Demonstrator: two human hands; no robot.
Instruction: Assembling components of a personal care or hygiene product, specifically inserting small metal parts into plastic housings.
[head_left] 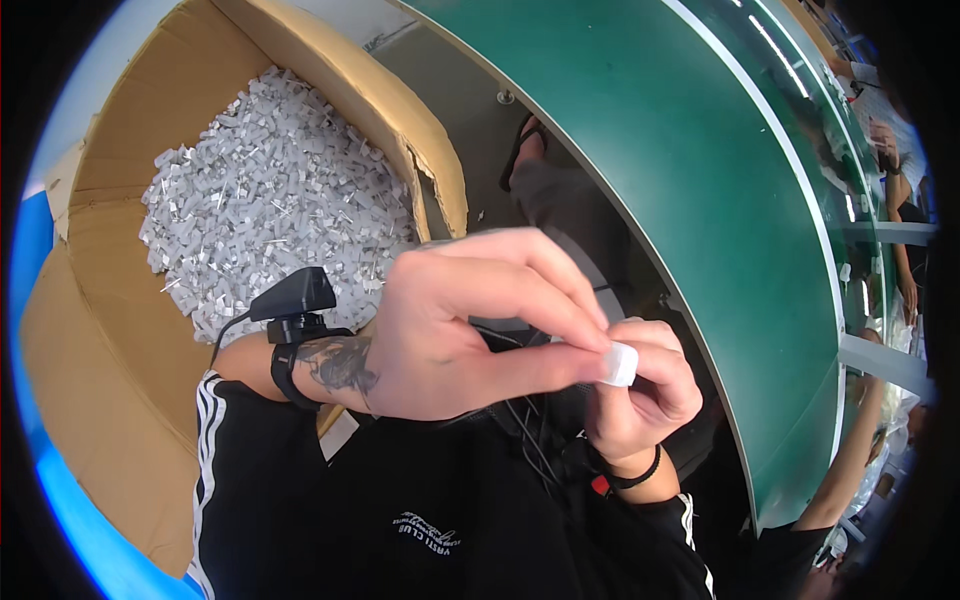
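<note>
A small white plastic piece [621,364] with rounded corners is held up in front of my chest. My left hand [470,325] comes in from the left and pinches it between thumb and fingertips. Curled closed right behind the piece, my right hand [648,388] has its thumb and bent index finger against it. Part of the piece is hidden by my fingers, so its full shape cannot be made out. To the left, beyond my left wrist, a heap of small white and grey plastic pieces [285,190] fills a large open cardboard box.
The cardboard box [120,400] has its flaps spread out beside my left arm. A green table [640,110] with a white line curves along the right. Other people's arms [850,465] show at its far side. Cables [525,440] hang below my hands.
</note>
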